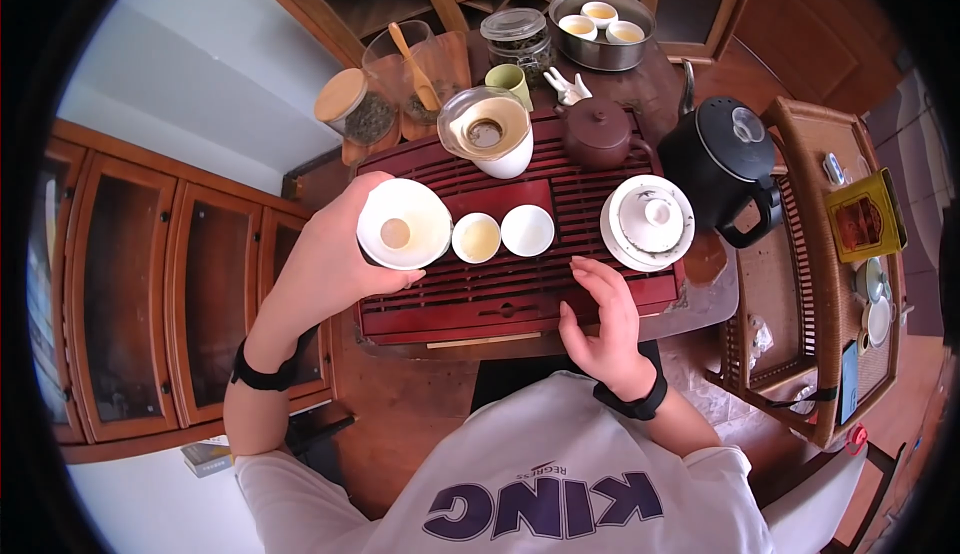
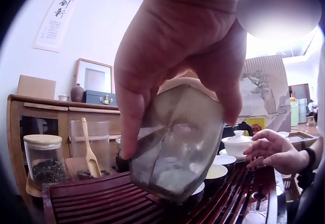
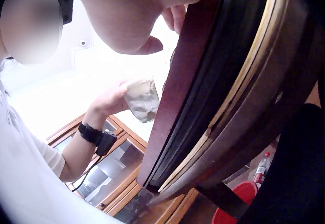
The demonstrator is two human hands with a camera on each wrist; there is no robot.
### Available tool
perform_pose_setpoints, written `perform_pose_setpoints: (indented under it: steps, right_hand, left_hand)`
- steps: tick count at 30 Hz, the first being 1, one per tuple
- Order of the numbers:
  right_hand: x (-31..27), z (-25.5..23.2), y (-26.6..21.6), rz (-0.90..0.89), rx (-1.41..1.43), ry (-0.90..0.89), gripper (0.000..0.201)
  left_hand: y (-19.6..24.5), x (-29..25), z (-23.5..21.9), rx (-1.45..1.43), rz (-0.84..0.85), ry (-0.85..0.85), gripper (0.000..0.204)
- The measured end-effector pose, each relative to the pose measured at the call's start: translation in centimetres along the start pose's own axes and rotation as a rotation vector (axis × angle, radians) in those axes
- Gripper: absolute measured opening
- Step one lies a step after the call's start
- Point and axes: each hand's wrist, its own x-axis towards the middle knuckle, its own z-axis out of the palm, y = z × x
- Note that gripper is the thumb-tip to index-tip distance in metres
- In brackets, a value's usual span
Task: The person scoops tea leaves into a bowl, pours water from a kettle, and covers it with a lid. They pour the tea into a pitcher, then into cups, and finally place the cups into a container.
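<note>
Hands, 2, at tea tray (image 1: pixel 520 299).
Left hand (image 1: pixel 335 254) grips glass pitcher (image 1: pixel 403 226), raised; right hand (image 1: pixel 603 319) rests flat, fingers relaxed, on tray edge.

Your left hand (image 1: pixel 335 249) is raised at your left side, forearm angled up from the elbow, thumb and fingers (image 2: pixel 129 117) curled in a firm grasp with the knuckles turned outward. Your right hand (image 1: pixel 603 319) lies palm down in front of you, fingers (image 1: pixel 598 279) straight and together, wrist slightly bent. Both wrists carry dark bands.
</note>
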Motion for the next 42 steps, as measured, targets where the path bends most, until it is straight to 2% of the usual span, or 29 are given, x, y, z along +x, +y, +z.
perform_pose_setpoints:
  steps: [12,18,20,27,42]
  right_hand:
    - [0.1,-0.1,-0.1,-0.012,0.021,0.017,0.051]
    - [0.0,-0.1,0.0,0.000,0.033,0.015,0.050]
    - [0.0,-0.1,0.0,-0.007,0.037,0.017,0.050]
    - [0.1,-0.2,-0.1,-0.003,0.035,0.014,0.050]
    - [0.1,-0.1,-0.1,0.004,0.019,0.015,0.050]
  left_hand:
    - [3.2,1.9,1.4,0.075,0.075,-0.076,0.080]
    - [4.6,3.3,2.7,0.126,0.210,-0.083,0.078]
    - [4.9,3.6,3.0,0.160,0.156,-0.096,0.080]
    - [5.1,4.3,3.7,0.262,0.214,-0.083,0.080]
    - [4.1,2.4,1.7,0.327,0.104,-0.073,0.081]
